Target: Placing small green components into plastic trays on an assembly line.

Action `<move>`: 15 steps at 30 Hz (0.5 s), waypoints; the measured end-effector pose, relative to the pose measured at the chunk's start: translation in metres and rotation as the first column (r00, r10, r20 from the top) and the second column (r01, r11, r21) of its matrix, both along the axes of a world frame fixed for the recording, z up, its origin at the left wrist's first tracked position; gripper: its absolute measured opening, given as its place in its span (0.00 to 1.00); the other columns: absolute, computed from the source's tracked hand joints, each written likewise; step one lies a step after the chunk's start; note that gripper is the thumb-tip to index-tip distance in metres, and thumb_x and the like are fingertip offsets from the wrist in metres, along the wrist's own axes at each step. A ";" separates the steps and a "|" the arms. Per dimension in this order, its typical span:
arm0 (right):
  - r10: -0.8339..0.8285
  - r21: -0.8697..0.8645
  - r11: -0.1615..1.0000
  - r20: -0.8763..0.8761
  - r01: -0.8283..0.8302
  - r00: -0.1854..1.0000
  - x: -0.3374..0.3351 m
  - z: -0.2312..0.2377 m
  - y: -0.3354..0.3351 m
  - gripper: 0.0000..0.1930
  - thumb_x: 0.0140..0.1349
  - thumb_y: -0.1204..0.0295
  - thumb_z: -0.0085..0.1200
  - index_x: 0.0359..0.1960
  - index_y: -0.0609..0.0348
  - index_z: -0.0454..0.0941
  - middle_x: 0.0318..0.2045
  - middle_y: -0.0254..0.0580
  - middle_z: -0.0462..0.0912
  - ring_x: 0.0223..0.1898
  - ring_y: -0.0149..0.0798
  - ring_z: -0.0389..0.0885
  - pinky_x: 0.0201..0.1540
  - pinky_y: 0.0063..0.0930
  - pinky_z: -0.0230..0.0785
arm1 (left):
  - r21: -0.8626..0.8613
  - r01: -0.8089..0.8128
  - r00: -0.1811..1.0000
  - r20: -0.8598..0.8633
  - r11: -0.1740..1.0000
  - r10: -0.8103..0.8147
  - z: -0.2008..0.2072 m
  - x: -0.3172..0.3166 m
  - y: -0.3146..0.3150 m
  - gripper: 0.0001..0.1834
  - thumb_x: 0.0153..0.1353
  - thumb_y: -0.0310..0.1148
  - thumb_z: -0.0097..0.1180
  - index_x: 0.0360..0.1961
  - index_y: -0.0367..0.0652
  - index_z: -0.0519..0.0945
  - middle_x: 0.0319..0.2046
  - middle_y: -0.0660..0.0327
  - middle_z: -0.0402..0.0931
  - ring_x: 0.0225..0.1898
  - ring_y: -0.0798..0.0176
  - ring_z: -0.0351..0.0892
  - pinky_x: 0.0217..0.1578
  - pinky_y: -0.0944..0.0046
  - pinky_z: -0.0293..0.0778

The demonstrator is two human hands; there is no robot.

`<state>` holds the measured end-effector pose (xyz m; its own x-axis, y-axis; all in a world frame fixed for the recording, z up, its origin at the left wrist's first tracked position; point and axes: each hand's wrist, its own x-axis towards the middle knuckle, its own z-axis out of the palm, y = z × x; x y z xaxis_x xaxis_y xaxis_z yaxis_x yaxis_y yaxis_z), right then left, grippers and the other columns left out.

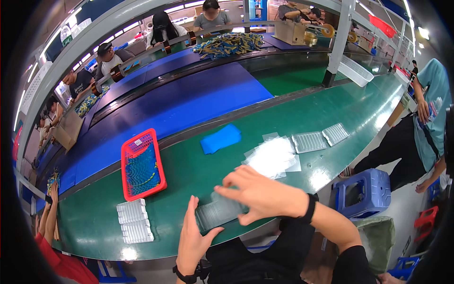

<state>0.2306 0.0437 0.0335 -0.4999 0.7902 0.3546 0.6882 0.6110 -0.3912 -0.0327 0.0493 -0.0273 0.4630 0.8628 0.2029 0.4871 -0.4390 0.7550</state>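
A clear ribbed plastic tray (217, 214) lies on the green table in front of me. My left hand (195, 236) is at its left end, fingers straight and thumb spread along the near corner. Over its right part reaches my right hand (265, 193), fingers apart and thumb lowered by the tray's right end. Whether a thin clear sheet lies on the tray I cannot tell. Just beyond my right hand is a loose pile of thin translucent sheets (272, 158). Blue sheets (221, 138) lie farther left.
A red basket (163, 177) with small blue pieces stands left, and clear trays (135, 221) lie nearer. More clear trays (309, 142) are right of the sheets. Beyond runs a blue-covered belt (189, 97). A blue stool (373, 191) and a person (423, 118) are at right.
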 end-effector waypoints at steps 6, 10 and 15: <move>0.160 -0.035 0.987 0.061 -0.158 0.985 -0.043 -0.036 0.017 0.35 0.52 0.62 0.72 0.58 0.72 0.77 0.53 0.49 0.77 0.59 0.51 0.74 0.65 0.42 0.67 | 0.024 -0.037 0.997 0.066 0.999 0.036 -0.011 0.002 0.002 0.63 0.38 0.29 0.85 0.76 0.35 0.59 0.70 0.44 0.69 0.71 0.43 0.70 0.70 0.51 0.67; 0.100 -0.101 0.989 -0.083 -0.108 0.991 -0.004 -0.022 0.010 0.30 0.59 0.65 0.69 0.61 0.65 0.76 0.61 0.54 0.78 0.62 0.55 0.76 0.66 0.44 0.70 | 0.076 -0.037 0.999 0.033 0.996 0.035 -0.015 -0.002 0.006 0.52 0.37 0.30 0.85 0.67 0.35 0.73 0.64 0.47 0.74 0.64 0.44 0.76 0.65 0.52 0.72; -0.464 -0.010 0.885 0.067 0.465 0.883 0.146 -0.008 -0.002 0.40 0.47 0.73 0.69 0.67 0.59 0.71 0.64 0.54 0.76 0.67 0.57 0.73 0.70 0.45 0.67 | 0.075 -0.005 0.999 0.034 0.997 0.003 -0.006 -0.007 0.014 0.45 0.35 0.30 0.86 0.59 0.35 0.80 0.58 0.48 0.78 0.59 0.47 0.80 0.60 0.53 0.75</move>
<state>0.3763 0.0416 0.0259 -0.0933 0.9453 0.3125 0.9137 0.2060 -0.3502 -0.0394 0.0634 -0.0328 0.4514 0.8463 0.2827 0.4636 -0.4932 0.7361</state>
